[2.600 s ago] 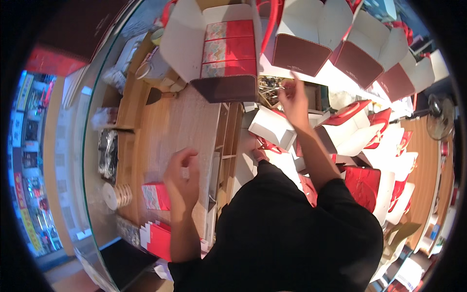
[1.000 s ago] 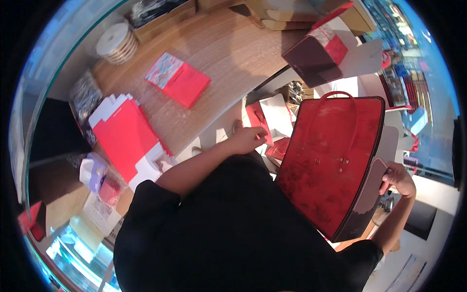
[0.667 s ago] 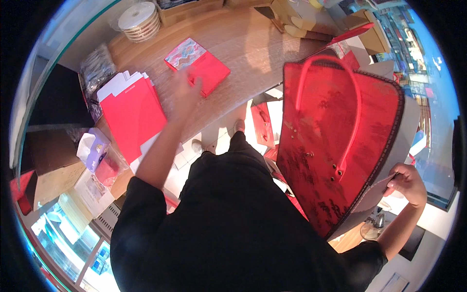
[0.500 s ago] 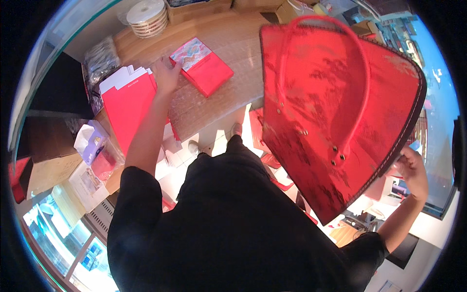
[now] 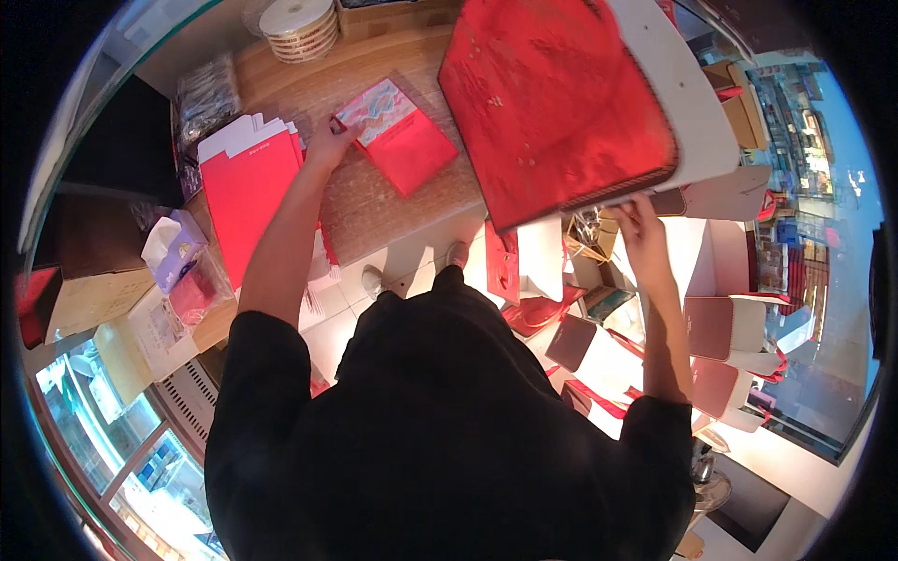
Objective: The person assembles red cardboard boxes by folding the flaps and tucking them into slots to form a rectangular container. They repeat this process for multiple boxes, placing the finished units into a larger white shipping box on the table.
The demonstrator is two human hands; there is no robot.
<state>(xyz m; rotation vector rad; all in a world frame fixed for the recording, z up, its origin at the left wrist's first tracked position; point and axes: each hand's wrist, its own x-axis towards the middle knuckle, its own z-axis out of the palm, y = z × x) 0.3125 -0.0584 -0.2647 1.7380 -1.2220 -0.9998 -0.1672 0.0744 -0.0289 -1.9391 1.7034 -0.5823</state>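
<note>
A large red bag [image 5: 552,103] with a dark patterned front and stitched dark edges hangs tilted over the right of the wooden table. At its lower right edge is my right hand [image 5: 639,226], fingers closed on the rim. A flat red box [image 5: 412,154] with a pale patterned panel lies slantwise on the table. My left hand [image 5: 329,145] is at the box's left corner, thumb and fingers closed about it; the fingertips are partly hidden. Left of that forearm lies a stack of red folders [image 5: 248,182] with white inner flaps.
Ribbon spools [image 5: 299,28] stand at the table's back, near clear-wrapped packets [image 5: 208,93]. A purple tissue box [image 5: 173,248] sits at the left. Several open red and white bags [image 5: 706,327] stand on the floor at the right. The wooden table [image 5: 365,220] ends before my feet.
My right hand has swung the red bag leftward and away from me, turning it so that its pale side shows. My left hand stays by the red box.
</note>
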